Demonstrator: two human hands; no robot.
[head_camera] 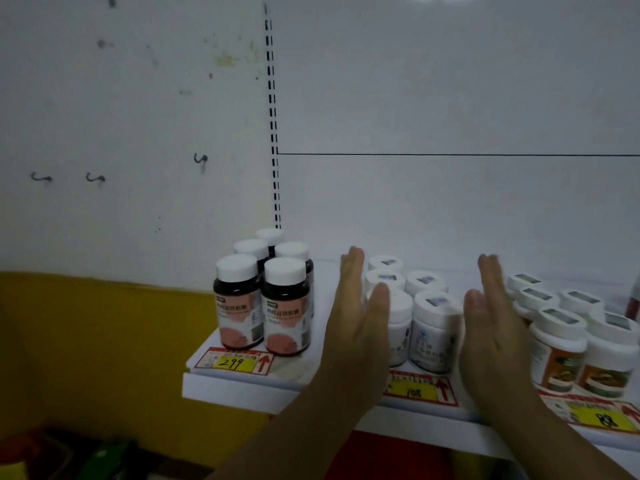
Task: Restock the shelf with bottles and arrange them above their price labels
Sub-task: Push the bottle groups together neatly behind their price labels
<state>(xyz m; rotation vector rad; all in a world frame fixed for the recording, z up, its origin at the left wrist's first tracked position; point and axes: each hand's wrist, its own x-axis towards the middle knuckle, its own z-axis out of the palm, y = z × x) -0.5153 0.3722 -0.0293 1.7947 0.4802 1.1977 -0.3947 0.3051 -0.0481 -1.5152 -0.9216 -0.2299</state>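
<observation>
On the white shelf (239, 386), several white bottles (431, 336) stand in two rows above the yellow "108" price label (414, 393). My left hand (356, 327) is flat and upright against the left side of this group, fingers extended. My right hand (491, 327) is flat against its right side. Neither hand holds anything. At the shelf's left end, several dark bottles with white caps and pink labels (263, 306) stand above the "299" price label (233, 363). White bottles with orange labels (581, 348) stand to the right above a third price label (602, 417).
The white back panel (450, 116) and slotted upright (273, 116) rise behind the shelf. Left of it is a marked white wall over a yellow band (104, 341). Dark items lie low at the bottom left. A red object (633, 303) shows at the right edge.
</observation>
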